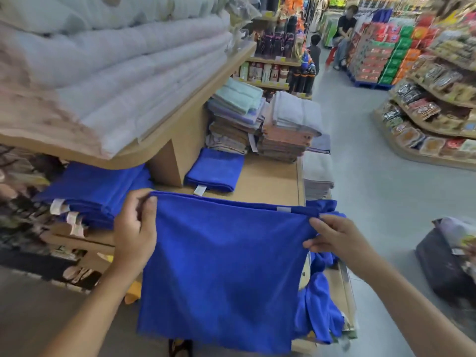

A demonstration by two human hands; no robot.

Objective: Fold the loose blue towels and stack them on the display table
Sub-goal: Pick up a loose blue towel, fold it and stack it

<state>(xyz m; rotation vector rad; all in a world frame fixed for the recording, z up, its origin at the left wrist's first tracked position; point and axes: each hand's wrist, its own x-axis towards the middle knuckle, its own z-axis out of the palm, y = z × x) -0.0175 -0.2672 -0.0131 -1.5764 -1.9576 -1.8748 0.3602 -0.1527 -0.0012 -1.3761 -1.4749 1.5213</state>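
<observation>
Nearest, the left hand (134, 235) and right hand (334, 237) each pinch a top corner of a blue towel (224, 266) hanging doubled before the display table (268, 181). Loose blue towels (318, 313) beside it await folding; beyond, one folded blue towel (215, 170) lies on the table, suggesting an early stage.

We see a bright, even shop light that comes from above, and shadows are soft and weak. The wide lens bends the wooden shelf (180, 104) and the floor (386, 191) near the edges. The bedding stack (108, 63) at upper left is blurred and pale. The far aisle is soft, and the corners look smeared and darker.
</observation>
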